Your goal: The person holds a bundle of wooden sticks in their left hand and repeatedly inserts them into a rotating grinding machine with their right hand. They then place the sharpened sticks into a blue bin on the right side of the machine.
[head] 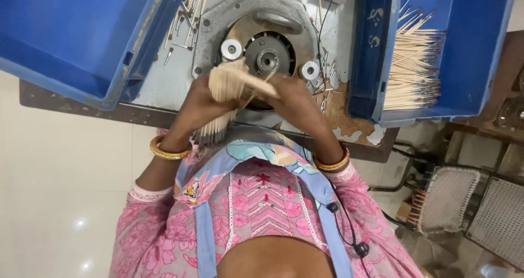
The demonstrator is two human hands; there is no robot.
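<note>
We take the round machine head (267, 57), set in the grey plate on the bench, as our landmark. Nearest to us, just in front of it, our left hand (199, 106) is closed around a thick bundle of thin wooden sticks (226, 95), held steeply with the lower ends pointing toward our body. Our right hand (292, 100) is also closed, gripping the upper part of the same bundle, a few sticks fanned out between the fingers. The bundle lies over the near edge of the machine head; we cannot tell whether any stick is in the centre opening. We judge the work to be partly done: the bundle is still large. Short metal pieces (327, 73) lie scattered around the machine head. To its right, a blue tray (480, 48) holds a stack of sticks (412, 70). To its left, a second blue tray (82, 37) shows no contents
</note>
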